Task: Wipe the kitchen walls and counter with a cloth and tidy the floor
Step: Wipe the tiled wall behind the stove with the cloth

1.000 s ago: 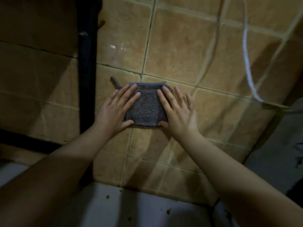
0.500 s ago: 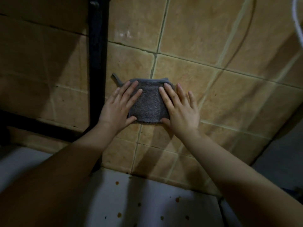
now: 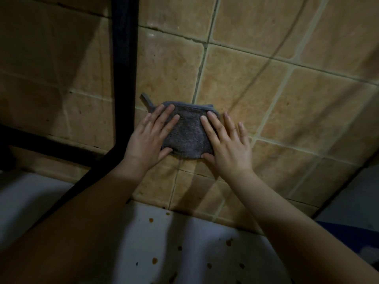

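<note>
Head view: my left hand (image 3: pixel 148 138) and right hand (image 3: pixel 224 143) lie flat, fingers straight and spread, pressing the grey cloth (image 3: pixel 187 133) against the tiled wall (image 3: pixel 256 78) just above the surface (image 3: pixel 184 242). The cloth sits between my hands, its loop at 10 o'clock beside the black frame (image 3: pixel 124 68). My right hand's outer fingers are on bare tile, so I judge the cloth could slip from under that palm or bunch. The surface at 6 o'clock is spotted with brown specks, not yet wiped.

A black frame post (image 3: pixel 124 74) blocked the wall just left of the cloth (image 3: pixel 187 134), while bare tiles (image 3: pixel 307 103) lay open to the right.
</note>
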The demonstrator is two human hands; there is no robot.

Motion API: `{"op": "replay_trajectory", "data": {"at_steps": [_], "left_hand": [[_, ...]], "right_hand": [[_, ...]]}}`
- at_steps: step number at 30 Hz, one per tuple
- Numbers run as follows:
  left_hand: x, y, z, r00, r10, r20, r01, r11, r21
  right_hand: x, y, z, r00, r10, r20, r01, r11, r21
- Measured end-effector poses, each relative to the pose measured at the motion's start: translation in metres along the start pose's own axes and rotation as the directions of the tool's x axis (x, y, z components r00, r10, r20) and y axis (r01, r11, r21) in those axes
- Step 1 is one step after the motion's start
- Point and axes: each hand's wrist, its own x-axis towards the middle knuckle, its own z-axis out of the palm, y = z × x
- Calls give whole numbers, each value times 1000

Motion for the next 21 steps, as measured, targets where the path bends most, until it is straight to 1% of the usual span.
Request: {"op": "replay_trajectory", "data": {"at_steps": [4,11,15,18,21], "left_hand": [[-4,2,1,1000,9,-5,-9,1000,-24],[-7,9,-7,996,80,-33,-81,996,-25],[-2,27,-18,992,113,-61,-115,993,-30],[6,43,-27,987,135,-86,-135,991,5],[13,59,-37,985,139,-102,-140,990,-4]], "right_hand": [[-6,-3,6,1000,1,1,-1,1000,-2],[-18,6,11,1000,18,3,-18,998,-56],[-32,23,11,998,57,13,-57,998,-24],[-43,40,9,996,89,31,-88,995,-42],[-53,57,7,995,91,44,-89,995,-46]]}}
